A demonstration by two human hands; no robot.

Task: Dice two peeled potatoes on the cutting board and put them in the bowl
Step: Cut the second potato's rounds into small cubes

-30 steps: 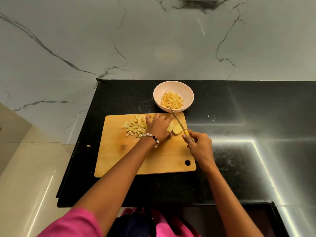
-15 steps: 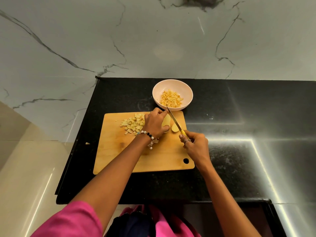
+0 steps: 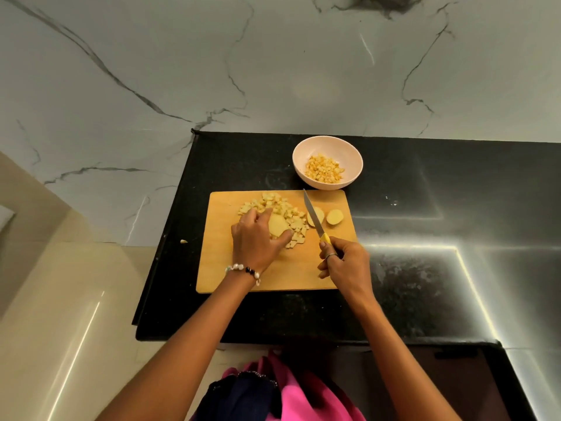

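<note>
At frame centre, left hand (image 3: 253, 238) pinches a pale potato slice (image 3: 277, 224); right hand (image 3: 344, 262) grips the yellow-handled knife (image 3: 315, 221); crowded dice (image 3: 273, 208) risk spilling off the wooden board (image 3: 218, 268).

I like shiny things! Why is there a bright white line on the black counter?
Head view: a light reflects as glare on the glossy black counter, making a bright line right of the right hand; the wide lens bends the counter edges; the cutting board stays evenly lit.
</note>
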